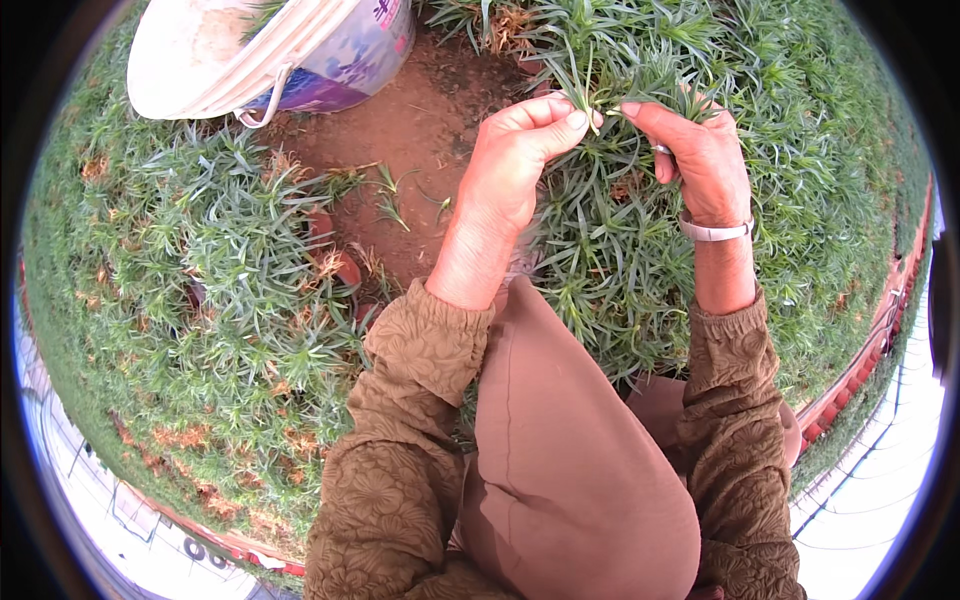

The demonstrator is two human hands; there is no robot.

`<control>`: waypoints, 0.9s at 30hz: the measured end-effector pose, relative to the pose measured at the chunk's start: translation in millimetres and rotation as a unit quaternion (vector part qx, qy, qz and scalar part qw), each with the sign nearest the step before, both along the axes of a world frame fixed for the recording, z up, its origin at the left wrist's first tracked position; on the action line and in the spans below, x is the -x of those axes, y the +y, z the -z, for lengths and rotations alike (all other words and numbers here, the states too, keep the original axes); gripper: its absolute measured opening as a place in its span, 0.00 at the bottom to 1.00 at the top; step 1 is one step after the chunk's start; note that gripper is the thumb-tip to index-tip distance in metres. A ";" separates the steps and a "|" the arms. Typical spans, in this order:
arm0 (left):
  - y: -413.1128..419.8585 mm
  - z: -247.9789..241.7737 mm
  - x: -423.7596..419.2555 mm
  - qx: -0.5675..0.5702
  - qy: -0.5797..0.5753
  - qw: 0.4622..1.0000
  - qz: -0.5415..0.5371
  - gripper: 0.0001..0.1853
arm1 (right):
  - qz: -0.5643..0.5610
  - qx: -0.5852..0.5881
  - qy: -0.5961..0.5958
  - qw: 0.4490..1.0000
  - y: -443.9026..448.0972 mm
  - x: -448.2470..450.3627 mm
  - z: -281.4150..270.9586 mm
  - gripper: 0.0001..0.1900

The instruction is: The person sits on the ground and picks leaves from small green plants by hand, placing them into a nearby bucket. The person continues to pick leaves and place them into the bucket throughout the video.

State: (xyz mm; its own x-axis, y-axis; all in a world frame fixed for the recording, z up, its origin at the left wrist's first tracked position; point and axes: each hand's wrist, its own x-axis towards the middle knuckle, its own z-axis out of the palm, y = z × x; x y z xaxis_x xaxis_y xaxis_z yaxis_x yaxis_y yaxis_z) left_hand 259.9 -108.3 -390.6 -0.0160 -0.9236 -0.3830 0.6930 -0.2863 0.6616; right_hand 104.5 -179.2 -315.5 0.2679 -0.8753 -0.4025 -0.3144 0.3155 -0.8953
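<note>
My left hand (525,146) pinches a small green plant cutting (589,94) with narrow leaves between thumb and forefinger. Close beside it on the right, my right hand (697,150) is closed around a bunch of similar leafy shoots (671,94), its thumb and forefinger almost meeting my left fingertips. A ring and a pale wristband are on the right hand and wrist. Both hands are over dense green potted plants (622,232). Loose cuttings (390,199) lie on the reddish soil to the left of my left forearm.
A white plastic bucket (337,60) with a printed side and a handle leans at upper left, some green leaves inside. Bare soil (330,142) lies below it. Dense plants (225,247) with dry brown leaves spread to the left, near reddish pots (346,268). My bent knee is below the hands.
</note>
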 end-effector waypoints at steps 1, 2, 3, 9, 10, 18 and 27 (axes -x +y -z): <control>0.6 1.5 -0.8 0.016 -0.025 1.000 0.003 0.08 | -0.014 -0.004 0.003 1.000 -0.7 -1.8 -1.6 0.07; 1.7 4.6 -1.6 0.031 -0.051 0.998 0.007 0.08 | -0.027 -0.009 0.005 1.000 -1.4 -3.7 -3.4 0.07; 2.2 5.4 -2.7 0.047 -0.076 0.996 0.010 0.08 | -0.041 -0.013 0.007 0.999 -2.1 -5.3 -4.8 0.07; 5.0 -7.1 -6.3 0.080 -0.253 0.964 0.023 0.08 | -0.098 -0.023 0.011 0.995 -6.4 -11.2 -3.5 0.08; 4.6 -7.5 -7.9 0.075 -0.248 0.965 0.039 0.08 | -0.088 -0.013 0.004 0.996 -6.9 -10.2 3.1 0.09; 11.5 -5.4 -16.2 0.056 -0.163 0.985 0.024 0.08 | -0.036 -0.107 -0.052 0.992 -5.4 -12.0 5.2 0.08; 16.9 -2.1 -26.6 0.022 -0.111 0.993 0.037 0.08 | -0.043 -0.121 -0.059 0.990 -2.5 -21.6 6.4 0.08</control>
